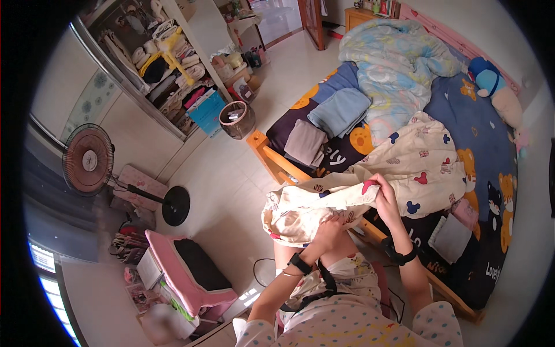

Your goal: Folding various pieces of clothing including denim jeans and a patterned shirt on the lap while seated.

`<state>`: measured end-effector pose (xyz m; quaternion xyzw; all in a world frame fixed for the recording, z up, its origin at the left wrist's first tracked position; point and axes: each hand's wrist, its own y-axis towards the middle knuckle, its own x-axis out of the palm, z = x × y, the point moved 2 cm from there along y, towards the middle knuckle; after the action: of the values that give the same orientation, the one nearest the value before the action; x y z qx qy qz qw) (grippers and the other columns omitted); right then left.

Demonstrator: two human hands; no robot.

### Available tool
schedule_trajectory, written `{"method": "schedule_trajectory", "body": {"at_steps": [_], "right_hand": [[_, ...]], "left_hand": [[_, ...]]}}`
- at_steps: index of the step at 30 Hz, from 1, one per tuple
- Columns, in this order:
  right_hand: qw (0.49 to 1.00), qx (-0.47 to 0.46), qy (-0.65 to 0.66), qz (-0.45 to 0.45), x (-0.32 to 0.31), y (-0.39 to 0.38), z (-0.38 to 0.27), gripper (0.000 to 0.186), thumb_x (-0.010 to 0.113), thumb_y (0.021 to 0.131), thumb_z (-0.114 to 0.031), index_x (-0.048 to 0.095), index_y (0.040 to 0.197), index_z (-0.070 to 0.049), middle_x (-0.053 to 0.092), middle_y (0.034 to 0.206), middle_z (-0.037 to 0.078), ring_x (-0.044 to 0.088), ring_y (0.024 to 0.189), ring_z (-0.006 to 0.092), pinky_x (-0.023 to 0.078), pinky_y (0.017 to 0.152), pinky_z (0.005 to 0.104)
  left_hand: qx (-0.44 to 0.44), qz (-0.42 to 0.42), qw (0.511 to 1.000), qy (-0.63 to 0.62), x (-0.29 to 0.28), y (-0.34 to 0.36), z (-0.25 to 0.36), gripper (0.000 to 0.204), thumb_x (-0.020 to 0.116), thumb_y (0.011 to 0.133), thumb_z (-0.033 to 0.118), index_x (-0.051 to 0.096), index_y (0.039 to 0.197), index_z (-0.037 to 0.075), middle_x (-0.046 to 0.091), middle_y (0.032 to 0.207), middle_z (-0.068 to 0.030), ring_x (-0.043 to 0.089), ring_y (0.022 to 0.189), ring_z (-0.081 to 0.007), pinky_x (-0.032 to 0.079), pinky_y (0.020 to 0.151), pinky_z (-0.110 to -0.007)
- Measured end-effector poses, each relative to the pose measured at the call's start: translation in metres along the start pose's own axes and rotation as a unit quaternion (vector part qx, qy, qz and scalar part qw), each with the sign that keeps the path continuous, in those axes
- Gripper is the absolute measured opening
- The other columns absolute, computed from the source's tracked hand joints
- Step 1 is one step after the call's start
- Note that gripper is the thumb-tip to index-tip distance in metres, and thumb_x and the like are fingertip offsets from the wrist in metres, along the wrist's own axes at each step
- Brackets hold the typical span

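Fingers [335, 221] of the left hand [326, 236] are touching the cream printed cloth [289, 211] above the person's lap; their tips are partly hidden, so I cannot tell whether they are pinching it. To the right and a little farther forward, the fingers of the right hand [386, 199] are grasping a raised fold, which is running leftward from them across the cloth. One bunched end is hanging over the knees, ahead of the left fingers and out to their left. Beyond the right fingers, the rest is crossing the wooden bed rail [273, 159] and spreading over the bed [471, 124], showing red and navy round-eared shapes.

Around the hands, from the left, a standing fan [88, 159] is facing into the room on a round black base. An open wardrobe [136, 118] is holding heaped clothes, and a pink piece of furniture [215, 298] with a dark panel is standing below it in view. A blue bag [207, 114] is leaning just beside a round brown bin [241, 126]. On the bed, a mauve folded cloth [305, 143] and a light-blue folded cloth [340, 113] are lying near a pale patterned quilt [399, 63]. Farther right, a grey folded cloth [450, 238] is lying near the cream cloth's edge, and a plush toy [504, 103] is lying along the far side.
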<state>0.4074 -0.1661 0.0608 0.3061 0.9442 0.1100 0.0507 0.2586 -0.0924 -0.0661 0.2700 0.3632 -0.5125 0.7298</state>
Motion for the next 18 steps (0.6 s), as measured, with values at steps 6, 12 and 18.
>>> {"method": "schedule_trajectory", "body": {"at_steps": [6, 12, 18], "right_hand": [[1.0, 0.014, -0.004, 0.015, -0.014, -0.002, 0.015, 0.016, 0.032, 0.088, 0.005, 0.047, 0.09, 0.0, 0.051, 0.082, 0.001, 0.046, 0.076, 0.0037, 0.039, 0.067, 0.0181], [0.999, 0.025, 0.02, 0.031, -0.017, -0.002, 0.021, 0.018, 0.03, 0.087, 0.005, 0.047, 0.09, 0.0, 0.055, 0.088, 0.004, 0.05, 0.08, 0.0055, 0.041, 0.073, 0.0195], [0.999, 0.03, -0.012, -0.005, -0.007, -0.008, 0.026, 0.017, 0.033, 0.084, 0.005, 0.049, 0.088, -0.001, 0.054, 0.084, 0.003, 0.049, 0.077, 0.0062, 0.04, 0.07, 0.0199]], "left_hand": [[-0.059, -0.032, 0.962, -0.264, -0.109, -0.038, 0.018, 0.033, 0.046, 0.074, -0.001, 0.057, 0.105, -0.002, 0.061, 0.087, -0.0213, 0.06, 0.081, -0.0271, 0.046, 0.074, -0.034], [-0.032, -0.087, 0.96, -0.263, -0.174, -0.108, 0.0, 0.03, 0.046, 0.072, -0.006, 0.057, 0.1, -0.003, 0.062, 0.086, -0.0174, 0.06, 0.082, -0.0266, 0.045, 0.075, -0.031], [-0.192, -0.146, 0.97, -0.019, -0.145, -0.132, -0.045, 0.024, 0.053, 0.073, 0.002, 0.058, 0.096, 0.003, 0.06, 0.089, -0.0158, 0.057, 0.087, -0.0308, 0.045, 0.076, -0.036]]}}
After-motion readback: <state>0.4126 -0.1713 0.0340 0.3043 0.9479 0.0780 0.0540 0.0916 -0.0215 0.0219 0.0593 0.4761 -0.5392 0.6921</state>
